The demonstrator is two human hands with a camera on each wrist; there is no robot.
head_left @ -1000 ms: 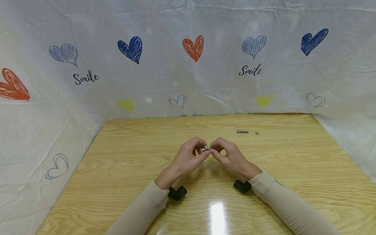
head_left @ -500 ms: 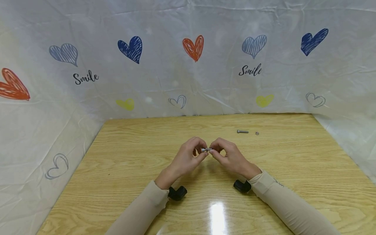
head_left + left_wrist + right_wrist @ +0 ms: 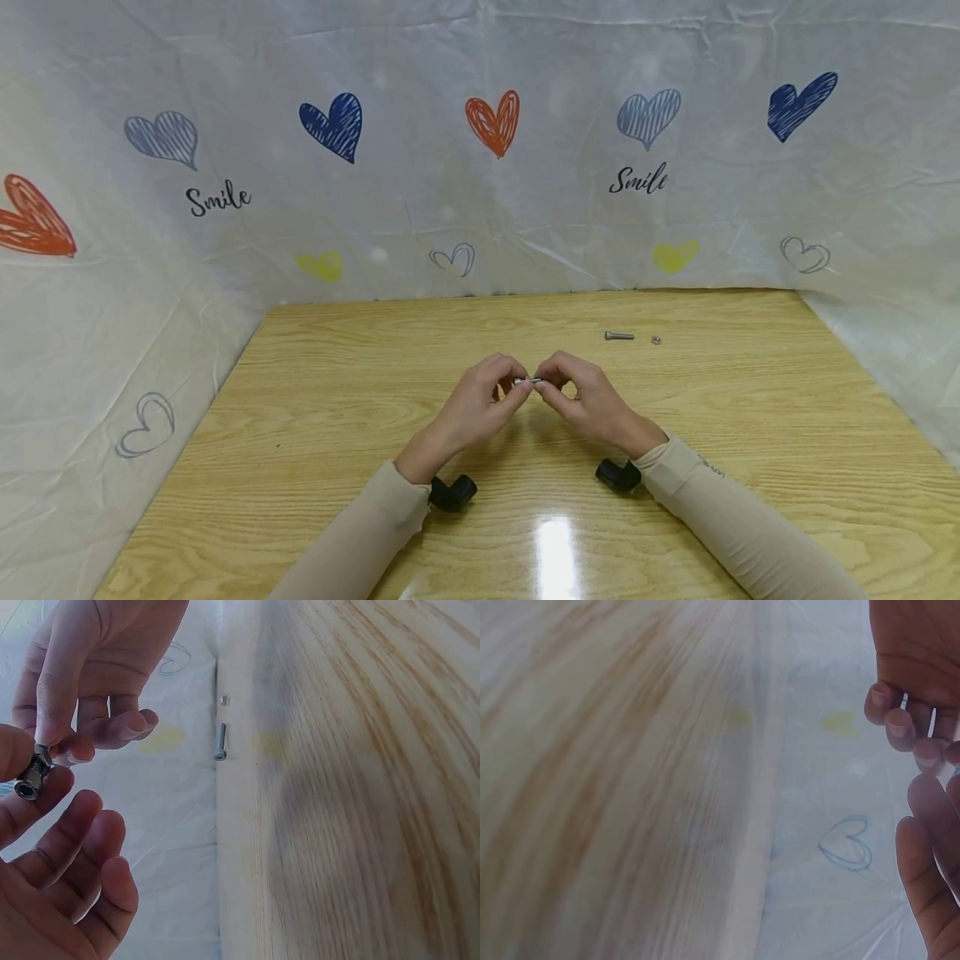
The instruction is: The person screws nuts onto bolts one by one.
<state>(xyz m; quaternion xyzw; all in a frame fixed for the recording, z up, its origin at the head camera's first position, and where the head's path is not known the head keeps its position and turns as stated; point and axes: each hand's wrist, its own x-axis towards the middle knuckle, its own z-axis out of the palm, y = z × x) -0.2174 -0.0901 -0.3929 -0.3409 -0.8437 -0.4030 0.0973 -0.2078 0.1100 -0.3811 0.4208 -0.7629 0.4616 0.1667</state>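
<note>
A socket-head bolt with a nut on its shank is held between both hands over the middle of the table. The thumb and index finger of my left hand pinch it near the head and nut. My right hand pinches the far end of the shank, which its fingers cover. In the left wrist view, the other fingers of the left hand lie loosely bent below the bolt. The right wrist view shows fingers of both hands at its right edge, but no bolt can be made out there.
A second bolt lies on the wooden table toward the back right, with a loose nut to its right. Black wrist mounts hang below both wrists. A white cloth printed with hearts stands behind the table.
The left thumb and fingertips draw back a little, then come forward again along the bolt. My right hand stays in place. The second bolt and loose nut have not moved.
</note>
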